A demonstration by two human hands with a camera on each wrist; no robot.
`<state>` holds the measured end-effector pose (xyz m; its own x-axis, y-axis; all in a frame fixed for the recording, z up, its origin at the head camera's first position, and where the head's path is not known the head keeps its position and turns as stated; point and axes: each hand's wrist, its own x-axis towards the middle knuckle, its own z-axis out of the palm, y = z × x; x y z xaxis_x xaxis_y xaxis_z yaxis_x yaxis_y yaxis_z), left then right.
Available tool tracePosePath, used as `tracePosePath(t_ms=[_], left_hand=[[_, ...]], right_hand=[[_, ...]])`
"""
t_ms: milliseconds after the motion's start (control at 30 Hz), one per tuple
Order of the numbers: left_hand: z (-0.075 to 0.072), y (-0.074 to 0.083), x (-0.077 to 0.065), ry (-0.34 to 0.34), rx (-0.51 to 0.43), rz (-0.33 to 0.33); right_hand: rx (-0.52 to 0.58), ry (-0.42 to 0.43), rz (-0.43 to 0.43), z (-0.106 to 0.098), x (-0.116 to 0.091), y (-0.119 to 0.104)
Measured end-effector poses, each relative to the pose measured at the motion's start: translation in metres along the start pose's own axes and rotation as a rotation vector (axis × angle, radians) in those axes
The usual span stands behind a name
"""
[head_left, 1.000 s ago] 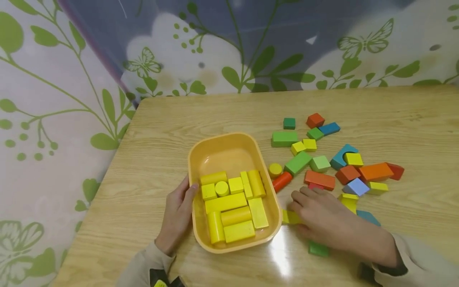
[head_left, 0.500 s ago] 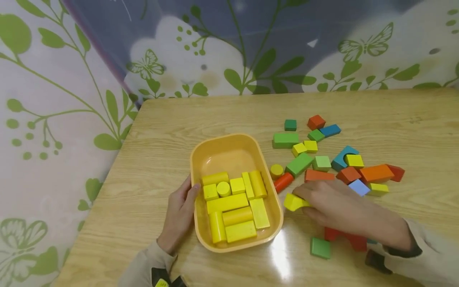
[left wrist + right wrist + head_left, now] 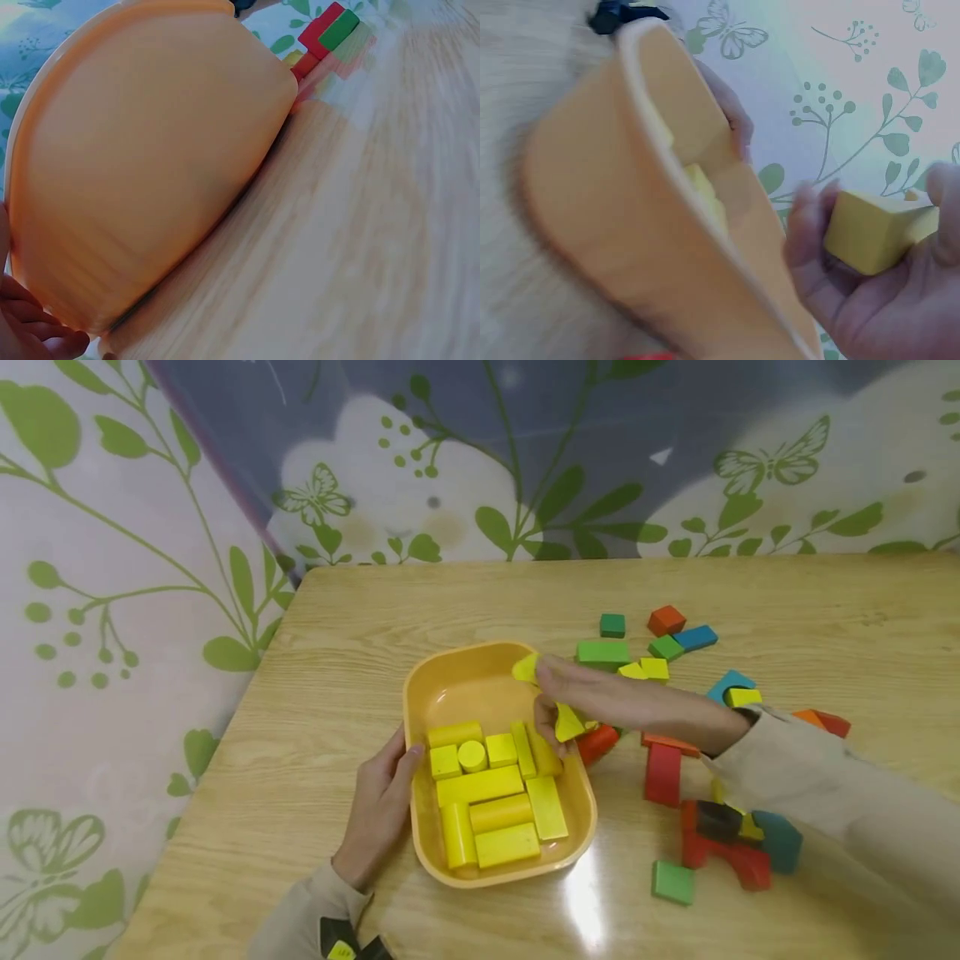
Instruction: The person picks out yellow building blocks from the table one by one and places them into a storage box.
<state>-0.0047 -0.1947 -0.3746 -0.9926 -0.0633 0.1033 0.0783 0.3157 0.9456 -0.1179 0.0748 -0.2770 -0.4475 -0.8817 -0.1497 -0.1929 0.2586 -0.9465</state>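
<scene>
A yellow-orange plastic bin [image 3: 468, 681] stands on the table, its near part filled with yellow cylinders, cubes and oblong blocks. My left hand [image 3: 382, 797] grips its left side, thumb at the rim and fingers against the outer wall. Over the right rim, my right hand [image 3: 603, 692] holds a yellow arch block [image 3: 862, 232]; both ends of it stick out past the hand in the head view. The right wrist view shows the block's curved cut between the fingers and thumb. Part of the yellow cylinder at the bin's right wall is hidden under this hand.
To the right lie loose blocks: a red cylinder [image 3: 597, 745], a red block [image 3: 663, 774], a red arch [image 3: 738, 860], a green block [image 3: 672, 882] and several others. My right forearm covers some. A patterned wall [image 3: 420, 510] borders the table's far edge.
My right hand has lifted the yellow arch block off the table and carried it left and away from me to the bin. The left hand keeps its hold on the bin.
</scene>
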Motion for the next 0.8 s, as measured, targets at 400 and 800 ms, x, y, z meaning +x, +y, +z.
tracePosePath(t_ms=[400, 800], left_hand=[[-0.001, -0.001, 0.0, 0.012, 0.054, 0.028], [-0.002, 0.0, 0.001, 0.011, 0.069, 0.04]], right_hand=[[-0.722, 0.23, -0.084, 0.003, 0.062, 0.003], [-0.981, 0.181, -0.007, 0.016, 0.069, 0.019]])
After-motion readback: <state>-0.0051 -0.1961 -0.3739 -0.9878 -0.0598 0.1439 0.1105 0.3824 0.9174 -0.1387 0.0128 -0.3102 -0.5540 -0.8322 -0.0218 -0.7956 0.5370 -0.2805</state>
